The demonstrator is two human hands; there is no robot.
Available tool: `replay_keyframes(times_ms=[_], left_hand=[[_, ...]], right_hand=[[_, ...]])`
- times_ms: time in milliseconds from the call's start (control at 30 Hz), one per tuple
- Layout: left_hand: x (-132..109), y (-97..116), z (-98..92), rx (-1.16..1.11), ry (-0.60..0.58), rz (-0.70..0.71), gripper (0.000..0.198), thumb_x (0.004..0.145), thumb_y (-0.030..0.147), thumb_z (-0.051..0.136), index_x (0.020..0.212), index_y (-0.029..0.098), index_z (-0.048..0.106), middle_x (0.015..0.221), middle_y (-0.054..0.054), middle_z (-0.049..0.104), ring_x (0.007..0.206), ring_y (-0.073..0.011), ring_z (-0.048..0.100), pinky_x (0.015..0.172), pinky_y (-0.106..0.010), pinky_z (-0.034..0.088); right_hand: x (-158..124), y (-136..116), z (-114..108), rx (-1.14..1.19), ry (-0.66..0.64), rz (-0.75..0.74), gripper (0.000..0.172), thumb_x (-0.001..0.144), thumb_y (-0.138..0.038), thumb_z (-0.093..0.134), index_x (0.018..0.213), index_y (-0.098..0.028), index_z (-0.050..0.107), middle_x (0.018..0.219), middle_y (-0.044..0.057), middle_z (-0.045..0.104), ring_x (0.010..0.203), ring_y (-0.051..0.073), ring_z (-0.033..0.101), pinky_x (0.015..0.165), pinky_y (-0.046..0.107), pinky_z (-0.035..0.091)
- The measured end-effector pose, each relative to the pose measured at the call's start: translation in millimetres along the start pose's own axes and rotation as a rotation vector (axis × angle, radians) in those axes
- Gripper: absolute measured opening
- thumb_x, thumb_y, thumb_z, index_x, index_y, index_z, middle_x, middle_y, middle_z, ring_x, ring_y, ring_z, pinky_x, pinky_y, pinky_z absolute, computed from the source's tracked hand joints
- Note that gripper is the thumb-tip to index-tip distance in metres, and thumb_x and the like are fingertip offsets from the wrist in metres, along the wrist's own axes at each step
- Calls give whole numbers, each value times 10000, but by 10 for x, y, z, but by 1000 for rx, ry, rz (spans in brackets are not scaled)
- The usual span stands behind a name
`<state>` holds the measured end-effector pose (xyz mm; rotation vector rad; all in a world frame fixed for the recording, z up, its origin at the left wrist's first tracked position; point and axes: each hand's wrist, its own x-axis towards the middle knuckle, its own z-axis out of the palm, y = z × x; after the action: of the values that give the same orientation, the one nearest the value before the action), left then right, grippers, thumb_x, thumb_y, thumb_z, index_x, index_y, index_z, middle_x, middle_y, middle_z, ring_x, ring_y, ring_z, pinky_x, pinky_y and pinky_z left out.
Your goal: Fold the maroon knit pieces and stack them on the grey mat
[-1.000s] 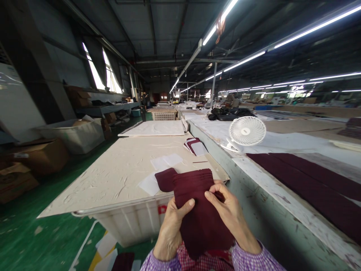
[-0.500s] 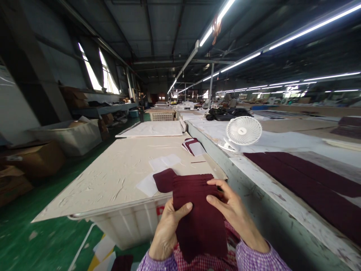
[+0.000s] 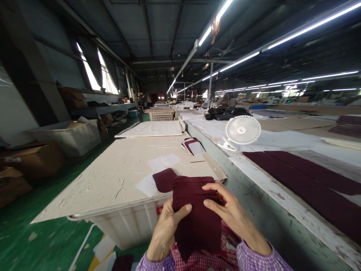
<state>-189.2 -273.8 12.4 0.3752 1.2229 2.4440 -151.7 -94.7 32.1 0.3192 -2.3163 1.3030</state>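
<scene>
Between my hands hangs a maroon piece of fabric, or several layers of it, with ridges near its top edge. My left hand grips its left side, thumb pressed on the front and fingers behind. On the right side, my right hand has its thumb and index finger on the front of the cloth; its other fingers are mostly hidden behind. Just beyond, a smaller maroon fabric piece lies partly over white paper sheets on the beige board.
The board rests on a white plastic tub. A small stack of maroon and white pieces sits at its far right. To the right, a long table carries a white fan and maroon fabric strips. Cardboard boxes stand left.
My right hand has shifted slightly left along the fabric. The cloth's lower right edge has drawn in leftward, so it looks narrower. My left hand stays in place.
</scene>
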Motion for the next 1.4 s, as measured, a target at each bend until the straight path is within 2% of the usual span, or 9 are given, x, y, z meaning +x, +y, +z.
replay_keyframes(times_ms=[300, 633, 867, 1000, 1067, 1167, 1267, 1333, 1400], left_hand=[[-21, 11, 13, 75, -67, 34, 240, 715, 194, 728, 941, 123, 692, 910, -108, 728, 785, -234, 676, 767, -337, 527], [24, 9, 40, 24, 32, 19, 279, 622, 233, 796, 853, 109, 701, 817, -108, 737, 708, -239, 685, 693, -313, 540], [62, 12, 26, -38, 70, 1, 301, 602, 222, 808, 857, 105, 698, 816, -116, 738, 704, -236, 689, 674, -294, 539], [68, 19, 24, -46, 81, 6, 312, 591, 223, 813, 853, 99, 698, 800, -114, 737, 697, -237, 690, 670, -296, 543], [70, 24, 22, -54, 92, 10, 304, 596, 211, 810, 855, 98, 697, 793, -109, 737, 681, -224, 688, 656, -283, 543], [76, 23, 20, -79, 125, 31, 266, 615, 194, 801, 839, 103, 689, 766, -98, 734, 663, -205, 686, 640, -262, 540], [87, 4, 17, -106, 137, 46, 233, 634, 187, 792, 820, 110, 673, 743, -90, 731, 661, -199, 685, 633, -258, 538], [92, -7, 10, -113, 145, 56, 241, 640, 185, 789, 833, 109, 665, 746, -89, 731, 661, -199, 685, 633, -263, 539], [95, -8, 1, -121, 167, 69, 267, 642, 191, 789, 861, 106, 662, 762, -92, 733, 661, -197, 684, 637, -269, 542]], right_hand=[[1, 27, 18, -8, -28, 16, 281, 827, -387, 631, 1081, -277, 587, 1097, 6, 624, 1015, 193, 603, 944, 313, 456], [15, -11, 0, -53, 21, -48, 225, 839, -345, 612, 1058, -292, 617, 1080, 3, 640, 1044, 198, 589, 943, 322, 465], [29, -13, 7, 8, 0, -75, 327, 877, -321, 572, 1201, -363, 584, 1226, -15, 597, 1130, 182, 560, 989, 327, 463], [21, 6, 9, 31, 11, -43, 334, 868, -329, 586, 1200, -352, 591, 1253, -13, 584, 1168, 193, 535, 1031, 344, 428], [15, 13, 24, 125, 4, 6, 325, 862, -346, 590, 1186, -317, 591, 1232, 4, 599, 1127, 202, 565, 988, 341, 464], [17, 19, 74, 281, -36, 105, 339, 863, -393, 579, 1170, -252, 562, 1131, 42, 645, 979, 205, 633, 824, 310, 542], [40, 25, 133, 186, -32, 152, 289, 852, -457, 568, 950, -191, 623, 909, 44, 671, 850, 201, 638, 729, 286, 534], [57, 40, 151, 147, -14, 149, 311, 851, -478, 555, 894, -182, 638, 914, 54, 666, 867, 204, 626, 747, 287, 519], [62, 64, 141, 177, 5, 159, 337, 841, -485, 562, 953, -181, 652, 1016, 73, 660, 894, 208, 623, 755, 287, 516]])
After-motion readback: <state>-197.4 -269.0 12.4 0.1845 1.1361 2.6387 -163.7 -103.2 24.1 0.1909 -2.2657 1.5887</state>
